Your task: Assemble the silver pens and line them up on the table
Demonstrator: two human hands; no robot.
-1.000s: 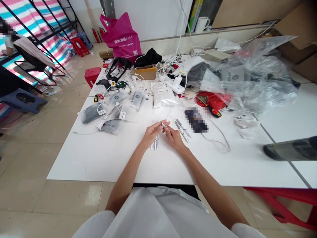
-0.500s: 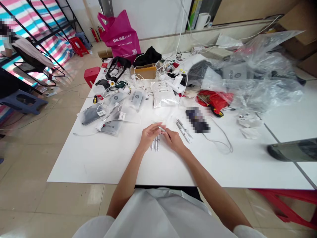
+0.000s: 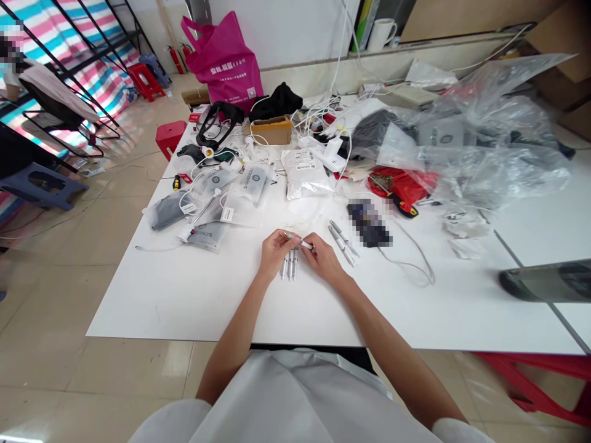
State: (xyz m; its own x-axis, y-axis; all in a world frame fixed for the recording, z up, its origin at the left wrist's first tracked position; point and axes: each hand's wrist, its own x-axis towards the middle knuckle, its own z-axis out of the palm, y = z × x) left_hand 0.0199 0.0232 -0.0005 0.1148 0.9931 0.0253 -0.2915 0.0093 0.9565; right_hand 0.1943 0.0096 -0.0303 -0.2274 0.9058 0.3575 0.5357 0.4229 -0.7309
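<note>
A slim white and silver pen is held just above the table between both hands. My left hand pinches its silver end, and my right hand closes around the white end. Just below the hands, several white pens lie side by side on the white table, their upper parts partly covered by the hands. To the right of my right hand, a few more white and silver pens lie at a slant.
A phone with a white cable lies right of the pens. Grey packets and cables lie to the left, a white plastic parcel ahead. Clear plastic bags fill the back right; a dark cylinder lies at the right.
The pen has turned so more of its length shows between the hands. My left hand has shifted slightly left along it; the pens on the table look unmoved.
</note>
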